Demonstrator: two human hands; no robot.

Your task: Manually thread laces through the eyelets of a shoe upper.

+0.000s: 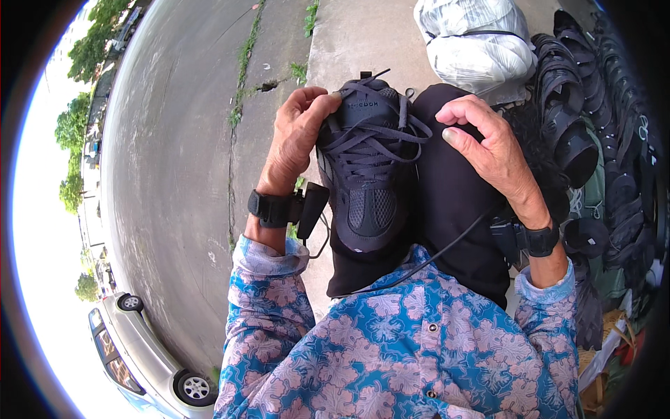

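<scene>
Black mesh shoe (366, 178) — probably light and pliable, best held near the ankle end. Your left grip (296, 133) pinches there; your right grip (488, 143) gapes, empty.

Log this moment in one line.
left hand: touching dark shoe | right hand: open, apart from shoe | shoe: laced, over black trousers

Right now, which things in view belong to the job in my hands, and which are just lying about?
With the job:
dark shoe, with your left hand on it
its laces, loosely looped
your right hand, open beside it

Lying about:
white wrapped bundle
stacked dark pieces, though perhaps related
parked car
</scene>
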